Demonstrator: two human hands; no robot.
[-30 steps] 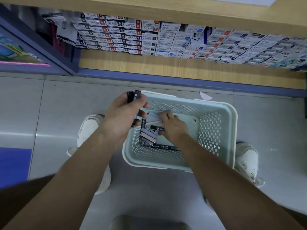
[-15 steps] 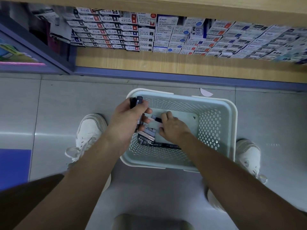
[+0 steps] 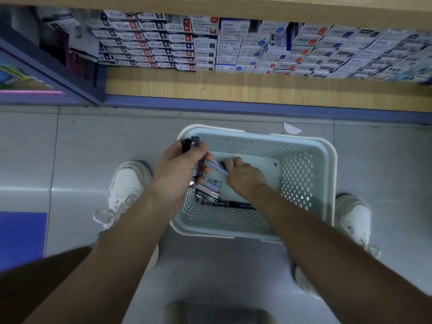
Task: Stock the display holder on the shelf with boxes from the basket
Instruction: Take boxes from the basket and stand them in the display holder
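Boxes for the task are in two places now: a small pile [image 3: 208, 191] lies at the left side of the pale basket [image 3: 327, 174] on the floor, and a few dark ones [image 3: 190, 143] stand up out of the left hand [image 3: 180, 169]. Behind the basket the wooden shelf [image 3: 210, 84] carries rows of stacked refill boxes [image 3: 210, 45]; I cannot tell which part is the display holder. Compared with a second ago, the right hand [image 3: 244, 176] has moved from the pile toward the left hand and now pinches one slim box [image 3: 218, 166] at its fingertips, so I judge it is passing this box over to the bundle. The left fingers are closed around their boxes; the right fingers are closed on the slim box, which lies between the two hands.
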